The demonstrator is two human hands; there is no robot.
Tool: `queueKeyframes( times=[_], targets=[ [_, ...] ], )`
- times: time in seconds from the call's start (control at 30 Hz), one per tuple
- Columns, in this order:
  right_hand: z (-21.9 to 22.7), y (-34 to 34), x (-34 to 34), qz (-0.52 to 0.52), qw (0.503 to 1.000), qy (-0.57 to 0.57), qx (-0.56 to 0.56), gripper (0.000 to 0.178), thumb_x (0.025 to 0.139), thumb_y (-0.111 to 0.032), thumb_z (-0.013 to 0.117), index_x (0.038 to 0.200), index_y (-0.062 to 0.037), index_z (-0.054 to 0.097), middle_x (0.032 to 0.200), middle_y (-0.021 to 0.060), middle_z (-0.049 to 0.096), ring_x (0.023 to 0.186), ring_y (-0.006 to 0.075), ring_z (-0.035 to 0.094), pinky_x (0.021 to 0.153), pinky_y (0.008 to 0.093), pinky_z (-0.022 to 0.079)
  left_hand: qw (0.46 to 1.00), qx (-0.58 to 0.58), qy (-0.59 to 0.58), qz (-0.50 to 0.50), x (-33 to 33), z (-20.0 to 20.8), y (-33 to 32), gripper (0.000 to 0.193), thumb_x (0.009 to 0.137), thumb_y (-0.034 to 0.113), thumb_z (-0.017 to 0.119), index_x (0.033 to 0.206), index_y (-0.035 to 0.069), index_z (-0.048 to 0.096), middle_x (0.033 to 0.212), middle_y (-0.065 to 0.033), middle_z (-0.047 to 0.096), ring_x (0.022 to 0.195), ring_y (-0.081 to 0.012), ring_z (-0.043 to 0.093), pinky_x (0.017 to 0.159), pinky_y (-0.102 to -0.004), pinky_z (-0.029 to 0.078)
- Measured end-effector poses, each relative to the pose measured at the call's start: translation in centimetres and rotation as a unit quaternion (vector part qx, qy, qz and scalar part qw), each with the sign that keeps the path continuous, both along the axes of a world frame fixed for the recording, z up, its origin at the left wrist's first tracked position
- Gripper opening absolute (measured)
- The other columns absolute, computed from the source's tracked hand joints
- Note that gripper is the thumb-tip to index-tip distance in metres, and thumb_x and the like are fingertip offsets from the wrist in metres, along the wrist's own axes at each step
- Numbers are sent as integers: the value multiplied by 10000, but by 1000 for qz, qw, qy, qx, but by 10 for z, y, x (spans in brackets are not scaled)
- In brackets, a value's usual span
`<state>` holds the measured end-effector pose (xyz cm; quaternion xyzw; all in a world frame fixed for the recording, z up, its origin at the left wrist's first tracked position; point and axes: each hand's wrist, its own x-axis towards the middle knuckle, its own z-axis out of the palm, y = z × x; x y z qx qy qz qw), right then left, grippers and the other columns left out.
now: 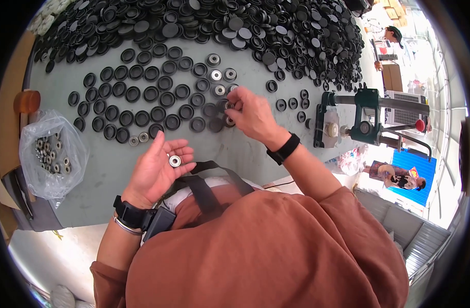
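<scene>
My left hand [155, 167] is turned palm up with its fingers loosely curled, and a small metal ball bearing [175, 161] rests on them. My right hand [253, 115] reaches over the right edge of the laid-out round black caps [151, 93], thumb and fingertips pinched at a bearing [228, 105] by one cap. Motion blurs the caps beside these fingertips, and the hand partly hides another bearing near the thumb. Just beyond, several caps carry bearings, such as the seated bearing [216, 75]. Two loose bearings [138, 139] lie between my hands.
A big heap of black caps [235, 24] covers the far side of the grey table [194, 146]. At left lies a clear plastic bag [73, 169] of bearings, near a wooden knob [27, 102]. A green hand press [366, 110] stands at right. Other people appear beyond it.
</scene>
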<state>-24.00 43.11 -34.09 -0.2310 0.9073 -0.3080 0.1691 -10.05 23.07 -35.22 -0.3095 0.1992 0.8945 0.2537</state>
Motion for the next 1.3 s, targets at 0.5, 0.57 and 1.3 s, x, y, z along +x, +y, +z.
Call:
queueKeyframes(
  times=[0.5,0.57,1.3],
  targets=[
    [22,-27,19,161,983,82,-29,207,675,-76,646,850,-21,549,886,124,571,837,289,551,665,376,470,999,24,-4,35,-4,1,0,560,931,474,283,1094,-25,478,1015,-124,530,952,-215,518,880,-398,418],
    [26,-35,43,200,975,44,-86,214,668,-87,652,856,-27,567,900,116,570,848,277,541,674,368,471,999,38,23,28,-7,3,3,585,926,494,272,1108,-28,462,1027,-114,510,971,-210,489,866,-376,411],
    [-9,0,30,169,981,88,29,206,697,-98,605,872,10,588,814,140,573,806,298,549,706,380,468,998,53,24,-27,8,5,-10,530,934,438,318,1155,-31,427,1110,-179,508,1059,-278,504,911,-394,421]
  ],
)
